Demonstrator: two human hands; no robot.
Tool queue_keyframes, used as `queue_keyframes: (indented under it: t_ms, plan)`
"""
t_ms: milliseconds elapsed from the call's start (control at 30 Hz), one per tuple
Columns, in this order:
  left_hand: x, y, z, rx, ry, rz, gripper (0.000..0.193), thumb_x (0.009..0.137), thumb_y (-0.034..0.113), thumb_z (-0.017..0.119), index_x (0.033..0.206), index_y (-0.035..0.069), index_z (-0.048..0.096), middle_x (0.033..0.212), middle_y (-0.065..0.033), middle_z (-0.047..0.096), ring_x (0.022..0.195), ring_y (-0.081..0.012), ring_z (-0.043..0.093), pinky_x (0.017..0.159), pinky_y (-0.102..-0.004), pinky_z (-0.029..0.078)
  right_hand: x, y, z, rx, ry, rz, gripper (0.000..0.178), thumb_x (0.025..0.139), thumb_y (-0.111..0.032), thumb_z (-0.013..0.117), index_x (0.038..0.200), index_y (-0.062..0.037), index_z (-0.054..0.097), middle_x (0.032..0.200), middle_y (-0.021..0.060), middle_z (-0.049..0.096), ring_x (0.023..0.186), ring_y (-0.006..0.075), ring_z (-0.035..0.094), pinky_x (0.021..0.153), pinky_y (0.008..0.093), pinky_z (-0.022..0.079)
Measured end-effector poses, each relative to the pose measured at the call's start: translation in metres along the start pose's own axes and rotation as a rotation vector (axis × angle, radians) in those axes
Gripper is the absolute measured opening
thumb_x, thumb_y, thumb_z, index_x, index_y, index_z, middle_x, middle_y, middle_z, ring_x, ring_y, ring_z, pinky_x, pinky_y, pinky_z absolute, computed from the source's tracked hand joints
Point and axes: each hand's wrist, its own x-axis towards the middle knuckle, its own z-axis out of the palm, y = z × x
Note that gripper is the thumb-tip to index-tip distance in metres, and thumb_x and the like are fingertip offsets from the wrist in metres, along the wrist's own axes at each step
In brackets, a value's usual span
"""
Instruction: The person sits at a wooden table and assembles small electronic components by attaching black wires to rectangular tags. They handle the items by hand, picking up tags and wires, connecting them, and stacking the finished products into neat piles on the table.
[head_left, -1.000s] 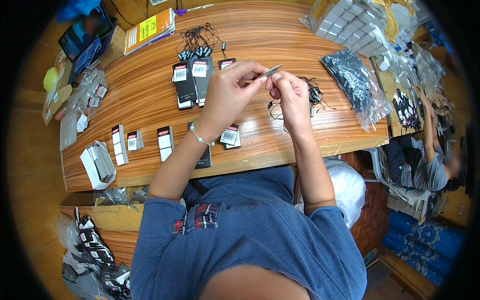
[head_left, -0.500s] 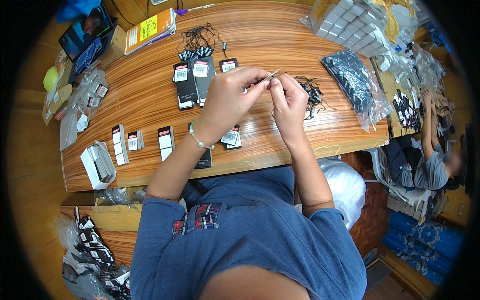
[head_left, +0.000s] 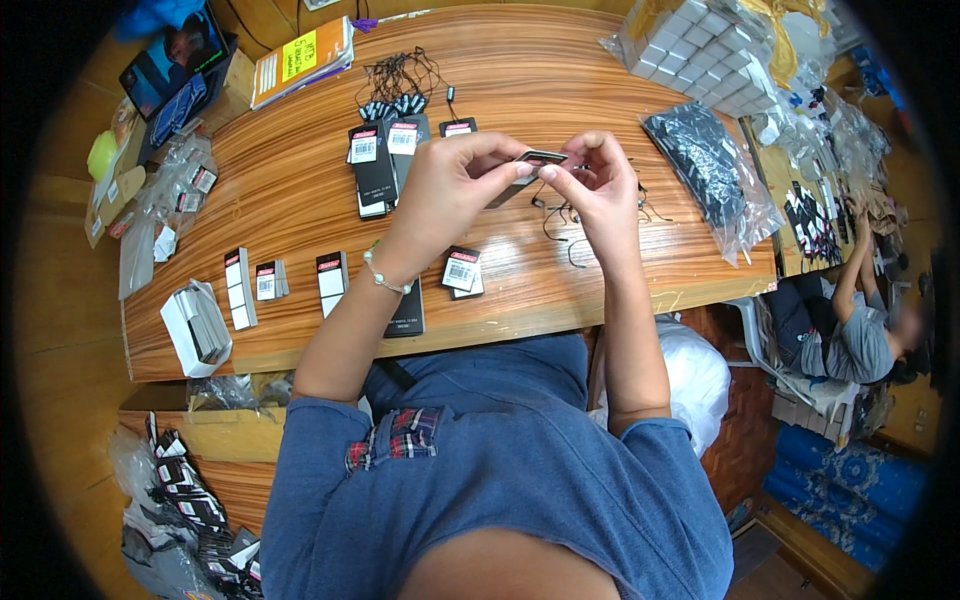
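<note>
1. Table (head_left: 540, 60) is used as the work surface; things are spread over it in groups, apparently so that each can be reached and told apart.
2. Bag (head_left: 700, 180), clear and filled with black items, is laid at the right, well apart from the hands, perhaps to keep the middle free.
3. Long tags (head_left: 372, 185) are stacked with their strings (head_left: 400, 75) gathered beyond the top, seemingly to limit tangling.
4. Left hand (head_left: 455, 180) is closed: one end of a tag is pinched between thumb and fingers, probably for steadiness.
5. Right hand (head_left: 607, 190) is half curled, its thumb and forefinger parted near the tag's other end; whether anything is gripped there cannot be told.
6. Tag (head_left: 514, 189) is held tilted above the table, between the hands, likely for a closer view.
7. Loose strings (head_left: 572, 255) are seen just below the right hand, partly hidden.
</note>
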Motion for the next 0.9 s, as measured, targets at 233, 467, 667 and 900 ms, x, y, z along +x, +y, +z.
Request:
queue_keyframes:
  t_ms: [233, 467, 667, 900]
  plan:
    - [0.001, 0.004, 0.002, 0.011, -0.047, -0.031, 0.013, 0.078, 0.006, 0.064, 0.09, 0.0, 0.065, 0.08, -0.0046, 0.066, 0.07, -0.0071, 0.06, 0.062, -0.0188, 0.048, -0.001, 0.005, -0.009, 0.007, -0.201, 0.107, 0.016, 0.077, -0.01, 0.067, 0.089, 0.001, 0.064, 0.073, 0.0014, 0.061, 0.063, 0.005, 0.051, 0.059, 0.0181, 0.042]
    - [0.001, -0.005, 0.004, 0.259, 0.04, 0.171, 0.012, 0.077, 0.002, 0.063, 0.088, 0.001, 0.066, 0.08, -0.0067, 0.065, 0.07, -0.0111, 0.061, 0.061, -0.0215, 0.048, -0.001, 0.006, -0.009, 0.158, -0.215, 0.244, 0.019, 0.08, -0.014, 0.063, 0.093, -0.0004, 0.064, 0.084, 0.0038, 0.063, 0.075, 0.0067, 0.055, 0.069, 0.0212, 0.042]
    - [-0.001, -0.005, 0.006, 0.487, 0.072, 0.472, 0.012, 0.075, 0.009, 0.062, 0.085, 0.008, 0.067, 0.081, -0.0058, 0.065, 0.07, -0.0222, 0.062, 0.06, -0.0287, 0.05, 0.006, 0.008, -0.012, 0.354, -0.235, 0.383, 0.008, 0.081, -0.012, 0.056, 0.08, -0.0074, 0.063, 0.085, 0.0, 0.062, 0.077, 0.0061, 0.053, 0.068, 0.0209, 0.038]
    - [-0.006, -0.012, 0.003, 0.435, -0.013, 0.373, 0.02, 0.077, 0.008, 0.062, 0.096, 0.005, 0.064, 0.089, -0.0101, 0.064, 0.077, -0.0186, 0.064, 0.065, -0.0268, 0.051, 0.021, 0.0, -0.01, 0.722, -0.028, 0.137, 0.009, 0.089, -0.012, 0.05, 0.091, -0.0043, 0.054, 0.083, 0.0071, 0.058, 0.08, 0.0152, 0.055, 0.074, 0.0294, 0.046]
